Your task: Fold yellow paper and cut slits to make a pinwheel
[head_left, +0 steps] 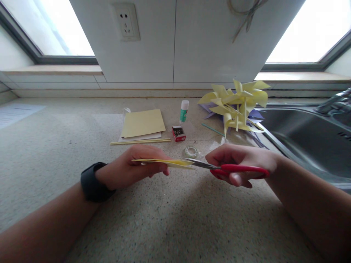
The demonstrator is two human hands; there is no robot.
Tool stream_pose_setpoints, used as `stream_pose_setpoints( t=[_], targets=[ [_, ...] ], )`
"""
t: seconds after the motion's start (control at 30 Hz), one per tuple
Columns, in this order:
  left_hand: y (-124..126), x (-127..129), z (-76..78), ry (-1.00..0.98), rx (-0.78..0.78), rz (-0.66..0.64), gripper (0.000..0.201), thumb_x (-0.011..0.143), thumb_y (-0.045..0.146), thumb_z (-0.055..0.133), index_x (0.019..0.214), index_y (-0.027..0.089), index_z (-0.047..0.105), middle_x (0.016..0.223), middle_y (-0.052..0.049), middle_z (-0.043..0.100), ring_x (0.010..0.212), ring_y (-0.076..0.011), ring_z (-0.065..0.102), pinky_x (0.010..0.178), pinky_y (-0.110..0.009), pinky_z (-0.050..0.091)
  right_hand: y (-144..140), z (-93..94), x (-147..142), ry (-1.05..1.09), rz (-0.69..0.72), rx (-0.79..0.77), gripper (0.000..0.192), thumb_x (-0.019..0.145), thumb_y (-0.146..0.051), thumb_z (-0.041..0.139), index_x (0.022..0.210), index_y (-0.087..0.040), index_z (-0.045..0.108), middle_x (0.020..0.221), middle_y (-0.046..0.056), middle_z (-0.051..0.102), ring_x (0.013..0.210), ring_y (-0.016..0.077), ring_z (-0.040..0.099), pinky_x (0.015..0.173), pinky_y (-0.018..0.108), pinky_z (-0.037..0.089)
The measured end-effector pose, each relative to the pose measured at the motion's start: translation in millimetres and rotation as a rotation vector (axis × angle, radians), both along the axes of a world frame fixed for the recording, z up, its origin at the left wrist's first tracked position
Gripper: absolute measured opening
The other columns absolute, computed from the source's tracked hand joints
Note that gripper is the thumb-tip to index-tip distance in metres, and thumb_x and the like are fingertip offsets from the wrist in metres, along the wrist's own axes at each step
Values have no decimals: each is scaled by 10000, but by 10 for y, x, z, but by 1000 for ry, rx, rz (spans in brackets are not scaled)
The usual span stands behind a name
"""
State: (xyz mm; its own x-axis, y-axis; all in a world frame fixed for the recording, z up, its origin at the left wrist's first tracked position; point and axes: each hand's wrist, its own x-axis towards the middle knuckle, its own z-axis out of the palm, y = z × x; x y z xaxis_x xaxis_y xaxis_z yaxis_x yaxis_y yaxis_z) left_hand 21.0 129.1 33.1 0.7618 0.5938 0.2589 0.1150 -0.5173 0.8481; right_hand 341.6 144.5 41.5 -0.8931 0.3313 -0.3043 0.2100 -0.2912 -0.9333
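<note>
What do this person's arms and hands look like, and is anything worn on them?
Both forearms are bare, with no sleeves in view. The left hand has a black smartwatch with a wide band around its wrist. The right hand shows no glove, ring or watch.

The scissors point(230, 168) have red handles and grey metal blades. The folded paper point(164, 162) is pale yellow. The watch point(93, 181) is black. The counter point(164, 226) is beige with fine dark speckles. The paper stack point(143, 123) is pale yellow over white. The sticks point(139, 141) are pale yellow. The glue stick point(184, 111) is green with a white cap. The small box point(178, 133) is red. The pinwheels point(236, 104) are yellow, over purple paper. The sink point(307, 142) is grey steel. The socket point(126, 21) is white.
</note>
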Motion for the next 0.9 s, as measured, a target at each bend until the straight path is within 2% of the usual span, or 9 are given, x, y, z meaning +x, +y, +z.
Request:
stream_pose_setpoints(
  t=[0.17,0.33,0.47,0.63,0.73,0.9],
  targets=[
    [-5,25,42,-3,65,8,199,995,260,578,954,155,741,872,-63,734,755,-137,646,652,-224,524,-8,15,11,-8,-2,-6,435,737,-463,857,759,-157,549,570,-78,539,387,32,463,336,115,395],
    [-1,22,39,-18,85,9,241,1010,287,555,923,155,738,841,-56,728,713,-121,620,660,-219,529,-18,10,9,-1,-18,-20,406,746,-401,863,743,-156,538,573,-79,542,378,28,470,324,104,391],
    [6,-5,-27,-35,-14,-10,238,1014,293,547,1069,167,741,893,-69,724,693,-116,614,598,-200,535,-27,3,17,13,-14,-4,382,771,-370,847,743,-157,531,600,-84,543,375,17,460,323,98,403],
    [-11,-14,-77,-87,-67,5,351,1006,289,567,1349,287,639,1036,-77,713,727,-118,644,551,-181,548,-24,-7,33,-4,-33,8,363,764,-318,853,742,-157,528,602,-86,549,364,17,459,314,102,416],
    [-22,-10,-75,-127,-80,10,323,1010,301,560,1313,307,670,1018,-67,705,734,-119,650,580,-199,572,-16,-7,32,-22,-26,1,376,762,-342,855,744,-158,528,580,-90,539,362,20,461,320,103,419],
    [-18,-2,-68,-111,-93,1,322,1027,228,524,1297,315,676,1059,-57,734,738,-95,647,524,-138,503,-12,-3,23,-41,12,13,385,781,-375,840,751,-161,520,598,-88,555,363,21,474,322,107,416]
  ],
)
